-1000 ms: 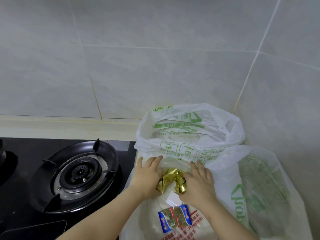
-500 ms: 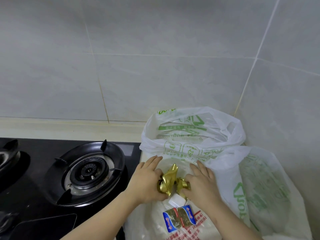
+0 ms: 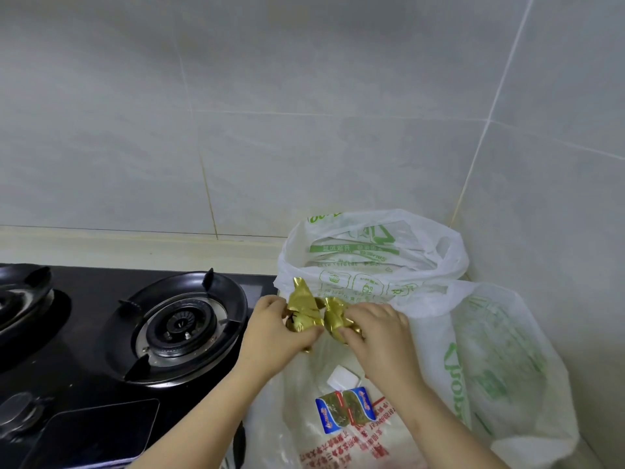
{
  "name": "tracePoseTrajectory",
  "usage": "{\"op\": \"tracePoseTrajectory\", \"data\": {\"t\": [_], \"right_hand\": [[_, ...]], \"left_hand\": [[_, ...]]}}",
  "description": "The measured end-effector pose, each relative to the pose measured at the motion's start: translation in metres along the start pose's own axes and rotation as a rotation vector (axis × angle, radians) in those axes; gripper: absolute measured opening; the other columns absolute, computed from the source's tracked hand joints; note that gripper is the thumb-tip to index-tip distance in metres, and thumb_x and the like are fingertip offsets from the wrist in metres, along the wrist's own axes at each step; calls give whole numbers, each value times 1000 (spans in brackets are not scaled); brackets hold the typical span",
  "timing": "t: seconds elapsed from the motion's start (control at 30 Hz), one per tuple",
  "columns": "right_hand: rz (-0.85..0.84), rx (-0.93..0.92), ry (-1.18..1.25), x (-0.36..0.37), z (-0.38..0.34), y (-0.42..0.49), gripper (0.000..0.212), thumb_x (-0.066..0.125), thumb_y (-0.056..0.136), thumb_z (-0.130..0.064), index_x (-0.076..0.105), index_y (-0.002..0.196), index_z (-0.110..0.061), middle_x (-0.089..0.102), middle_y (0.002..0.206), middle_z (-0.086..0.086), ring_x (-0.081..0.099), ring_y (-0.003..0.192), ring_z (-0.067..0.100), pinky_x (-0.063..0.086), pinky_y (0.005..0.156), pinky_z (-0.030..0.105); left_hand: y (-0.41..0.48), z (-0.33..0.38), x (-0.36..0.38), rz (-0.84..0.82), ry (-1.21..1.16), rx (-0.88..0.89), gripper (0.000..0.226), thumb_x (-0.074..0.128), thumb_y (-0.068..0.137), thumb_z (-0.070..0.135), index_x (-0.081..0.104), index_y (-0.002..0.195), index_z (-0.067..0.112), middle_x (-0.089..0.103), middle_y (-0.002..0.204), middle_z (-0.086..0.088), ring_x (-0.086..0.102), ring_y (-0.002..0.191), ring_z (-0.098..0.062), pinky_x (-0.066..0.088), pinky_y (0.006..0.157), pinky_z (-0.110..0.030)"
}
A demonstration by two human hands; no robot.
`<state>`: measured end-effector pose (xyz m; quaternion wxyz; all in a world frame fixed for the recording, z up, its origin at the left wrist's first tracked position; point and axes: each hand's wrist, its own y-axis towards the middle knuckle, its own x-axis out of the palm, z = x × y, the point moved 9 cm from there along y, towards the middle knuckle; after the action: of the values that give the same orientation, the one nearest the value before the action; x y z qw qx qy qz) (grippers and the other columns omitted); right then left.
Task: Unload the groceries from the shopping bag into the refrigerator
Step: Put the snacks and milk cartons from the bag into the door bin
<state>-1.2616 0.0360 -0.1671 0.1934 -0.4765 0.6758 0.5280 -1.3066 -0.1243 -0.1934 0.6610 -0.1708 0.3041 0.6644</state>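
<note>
Fingers curled, left hand (image 3: 274, 330) and right hand (image 3: 377, 328) each pinch 1 end of the gold tie (image 3: 306, 308) atop the clear bag (image 3: 297, 401), right beside the stove (image 3: 179, 326).

Soft, even light fills the scene, fairly bright but flat, with a faint grey-green cast over the tiled wall (image 3: 304, 130) beyond the fingers (image 3: 358, 316). No hard shadows show. Only faint, soft-edged shade gathers in the wall corner behind the white bag (image 3: 372, 262), right of the fingers. The gold foil (image 3: 306, 308) pinched in the fingers throws small bright glints. Left of the fingers, the black hob (image 3: 84, 353) carries a dull grey sheen and the burner (image 3: 181, 324) shines pale. Wide-angle bending curves the grout lines and the pale ledge (image 3: 135, 238), most strongly toward the frame edges. Detail is slightly soft throughout, and the green print on the bag reads only as shapes.
</note>
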Motion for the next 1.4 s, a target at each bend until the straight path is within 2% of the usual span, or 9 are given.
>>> {"op": "tracePoseTrajectory", "data": {"t": [0.1,0.2,0.33,0.47,0.57,0.83,1.1,1.3,1.4], "right_hand": [[-64,231,380,0,7,3,6,66,85,-15,65,89,-19,61,87,-9,60,82,15,47,70,27],[31,439,716,-3,12,4,27,66,84,-11,56,69,-30,66,77,2,64,76,20,53,70,32],[82,666,1148,8,5,2,21,61,86,-1,55,73,-15,66,79,12,66,79,26,59,65,33],[36,776,1396,29,-19,0,12,57,88,0,52,80,-7,66,84,12,66,81,26,58,62,31],[-29,829,1554,47,-43,2,13,56,89,0,52,80,-9,67,89,14,67,79,25,57,64,35],[-247,818,1719,78,-106,13,13,55,88,0,49,78,-6,66,90,20,67,80,29,58,58,33],[-494,733,1707,85,-154,3,14,57,88,-2,50,78,-7,65,98,21,66,94,32,57,74,40],[-729,602,1682,86,-209,-33,8,58,89,-4,53,83,-6,65,101,19,65,96,31,56,80,42],[-874,531,1678,82,-250,-61,8,58,89,-4,52,84,-6,64,91,15,66,86,26,56,78,39]], "left_hand": [[-1,-4,-8,-1,-276,-146,23,79,66,33,66,75,15,67,74,3,61,70,-7,49,66,-23],[-3,-12,-10,-25,-564,-293,37,78,65,39,68,84,9,68,74,-2,64,72,-18,54,81,-39],[-10,-8,-22,-37,-819,-397,21,58,90,25,63,102,9,69,90,-9,69,80,-23,55,73,-29],[-19,-12,-34,-93,-1031,-455,32,49,94,30,62,113,9,65,104,-11,65,85,-22,48,84,-33],[-28,-22,-51,-78,-1184,-505,33,46,93,35,63,112,14,66,100,-7,61,79,-18,44,71,-26],[-47,-48,-108,206,-1126,-492,28,50,93,34,68,95,13,70,86,-4,61,79,-19,54,58,-22],[-96,-57,-139,468,-1058,-569,29,54,91,38,67,104,15,70,105,-7,64,97,-20,50,80,-29],[-179,-78,-169,767,-933,-755,36,58,85,51,66,101,20,69,102,-1,61,100,-16,44,77,-27],[-230,-85,-191,906,-891,-782,36,55,87,50,66,100,19,70,99,-2,62,92,-15,43,70,-26]]}}
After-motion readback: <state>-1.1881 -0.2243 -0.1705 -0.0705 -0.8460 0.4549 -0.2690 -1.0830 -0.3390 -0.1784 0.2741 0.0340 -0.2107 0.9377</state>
